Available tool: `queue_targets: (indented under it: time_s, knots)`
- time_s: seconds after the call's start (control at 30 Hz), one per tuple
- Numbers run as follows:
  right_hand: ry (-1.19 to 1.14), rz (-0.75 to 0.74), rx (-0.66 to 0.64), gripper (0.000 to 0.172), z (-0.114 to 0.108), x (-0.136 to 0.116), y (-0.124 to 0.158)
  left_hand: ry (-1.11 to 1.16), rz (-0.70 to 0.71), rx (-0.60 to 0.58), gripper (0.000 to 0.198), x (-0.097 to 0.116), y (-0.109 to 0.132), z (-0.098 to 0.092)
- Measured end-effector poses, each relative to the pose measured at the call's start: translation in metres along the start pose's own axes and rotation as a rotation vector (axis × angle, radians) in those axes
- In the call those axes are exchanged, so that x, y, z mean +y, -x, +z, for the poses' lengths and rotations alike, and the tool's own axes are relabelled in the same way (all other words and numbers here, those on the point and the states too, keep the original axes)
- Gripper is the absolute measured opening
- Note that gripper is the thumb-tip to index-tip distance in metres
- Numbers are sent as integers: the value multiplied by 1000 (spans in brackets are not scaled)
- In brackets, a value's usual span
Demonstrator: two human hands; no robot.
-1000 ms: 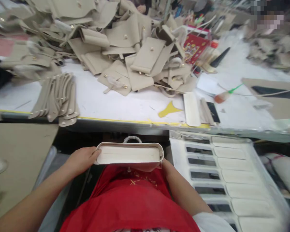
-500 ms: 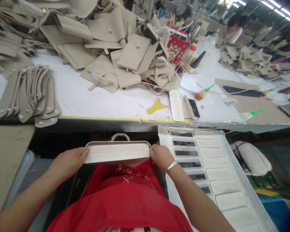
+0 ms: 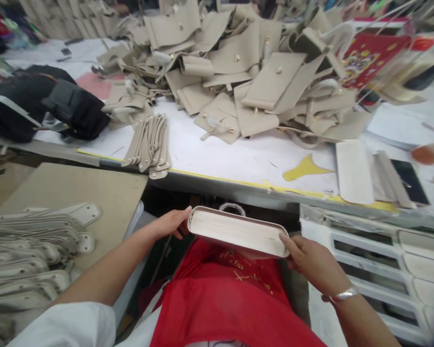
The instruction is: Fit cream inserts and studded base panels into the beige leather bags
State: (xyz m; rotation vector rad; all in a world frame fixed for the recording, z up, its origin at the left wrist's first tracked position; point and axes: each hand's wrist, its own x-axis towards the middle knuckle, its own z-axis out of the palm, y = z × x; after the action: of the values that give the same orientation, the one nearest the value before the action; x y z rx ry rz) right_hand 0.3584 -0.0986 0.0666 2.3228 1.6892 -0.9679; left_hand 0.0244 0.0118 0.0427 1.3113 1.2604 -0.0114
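In front of the red apron (image 3: 217,299), a handbag (image 3: 237,232) is held level, its long cream panel facing up inside a thin rounded rim. A wrapped handle (image 3: 233,207) loops out at its far side. My left hand (image 3: 171,224) grips the bag's left end, its lower fingers partly hidden. At the opposite end my right hand (image 3: 309,258) is closed on the corner, thumb on top of the panel and fingers beneath. A bracelet (image 3: 342,295) circles the right wrist.
Beige bag pieces (image 3: 246,58) are heaped on the white table (image 3: 220,159). Stacked straps (image 3: 150,144) lie near its edge. A yellow piece (image 3: 305,167) and a cream panel (image 3: 354,171) sit to the right. A white slatted rack (image 3: 369,260) holds panels; more straps (image 3: 39,255) lie left.
The view has swung left, bringing the strap pile and black bag into sight. The handbag now slants down to the right. My right thumb has come onto the panel's top.
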Motion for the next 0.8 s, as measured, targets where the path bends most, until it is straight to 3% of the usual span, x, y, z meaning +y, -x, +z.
queue_targets:
  time_s: [0.07, 0.2, 0.3, 0.5, 0.6, 0.73, 0.8]
  knots:
    - [-19, 7, -31, 44, -2, 1, -1, -11, 13, -3, 61, 0, 1, -3]
    - [102, 16, -16, 38, -2, -2, 2, -388, 123, 123, 39, 5, 1, -1]
    - [182, 5, 1, 36, -1, -5, 3, -589, 181, 168, 35, 9, 0, 2]
    - [385, -109, 38, 28, 2, -2, 2, -609, 238, 182, 35, 4, -6, 4]
    - [392, -88, 49, 29, 4, 1, 0, -501, 274, 170, 36, -1, -8, 2]
    - [297, -28, 38, 32, 6, 3, -2, 15, 168, -75, 48, -11, -12, -6]
    - [256, -22, 34, 32, 6, 3, -3, 224, 126, -134, 49, -20, -16, -8]
